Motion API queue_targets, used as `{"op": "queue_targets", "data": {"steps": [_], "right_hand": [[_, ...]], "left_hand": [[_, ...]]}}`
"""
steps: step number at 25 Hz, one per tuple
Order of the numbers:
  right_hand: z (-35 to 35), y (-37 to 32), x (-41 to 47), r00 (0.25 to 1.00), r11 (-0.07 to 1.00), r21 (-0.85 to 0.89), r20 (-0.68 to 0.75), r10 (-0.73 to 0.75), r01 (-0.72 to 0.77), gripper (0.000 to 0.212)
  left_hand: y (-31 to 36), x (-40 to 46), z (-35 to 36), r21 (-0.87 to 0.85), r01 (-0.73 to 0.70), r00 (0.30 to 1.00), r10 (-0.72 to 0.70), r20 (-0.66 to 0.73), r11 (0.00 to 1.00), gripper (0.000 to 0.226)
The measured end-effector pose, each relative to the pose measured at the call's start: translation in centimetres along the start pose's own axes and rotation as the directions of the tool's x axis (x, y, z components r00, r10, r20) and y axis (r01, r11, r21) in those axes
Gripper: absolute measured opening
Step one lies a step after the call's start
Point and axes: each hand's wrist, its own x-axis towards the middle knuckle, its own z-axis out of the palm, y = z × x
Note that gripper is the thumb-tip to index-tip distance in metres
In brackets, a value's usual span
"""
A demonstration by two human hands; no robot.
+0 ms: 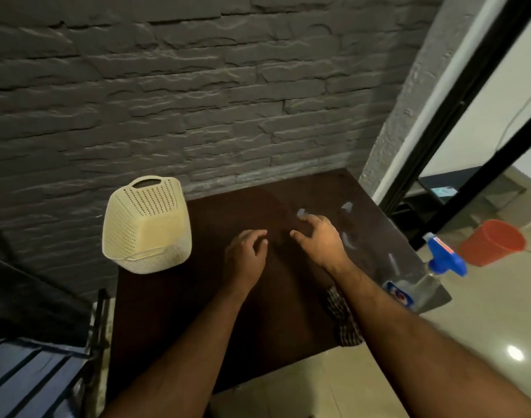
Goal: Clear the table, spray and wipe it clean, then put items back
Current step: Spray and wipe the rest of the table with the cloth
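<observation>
A dark brown table (pixel 174 312) stands against a grey stone wall. A cream perforated basket (pixel 146 224) sits on its far left corner. At the right edge stands a clear spray bottle (pixel 433 267) with a blue trigger head. Beside it a dark patterned cloth (pixel 342 321) lies partly under my right forearm. My left hand (pixel 246 254) hovers over the table's middle, fingers loosely curled, holding nothing. My right hand (pixel 318 236) is just to its right, fingers spread, also holding nothing. Light streaks show on the tabletop near my right hand.
An orange bucket (pixel 493 245) stands on the tiled floor to the right. A black door frame (pixel 439 146) rises at the right. A dark slatted chair (pixel 32 378) stands at the lower left beside the table.
</observation>
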Motion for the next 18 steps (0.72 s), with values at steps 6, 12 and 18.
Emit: {"op": "queue_targets", "data": {"steps": [6,12,18], "right_hand": [[-8.4,4.5,-1.7,0.976,0.982,-0.158,-0.176,-0.130,0.102,0.048],[-15.2,6.9,-1.1,0.936,0.954,-0.294,-0.319,-0.148,0.051,0.046],[-19.5,11.3,-1.4,0.964,0.995,-0.078,-0.264,0.039,-0.062,0.030]], "left_hand": [[7.7,-2.9,6.3,-0.078,-0.064,0.986,0.076,0.148,0.995,0.029],[10.7,-2.5,10.3,-0.136,-0.131,0.956,0.161,0.244,0.982,0.029],[10.5,-1.8,14.0,-0.094,-0.049,0.920,0.082,0.383,0.994,0.031]]}}
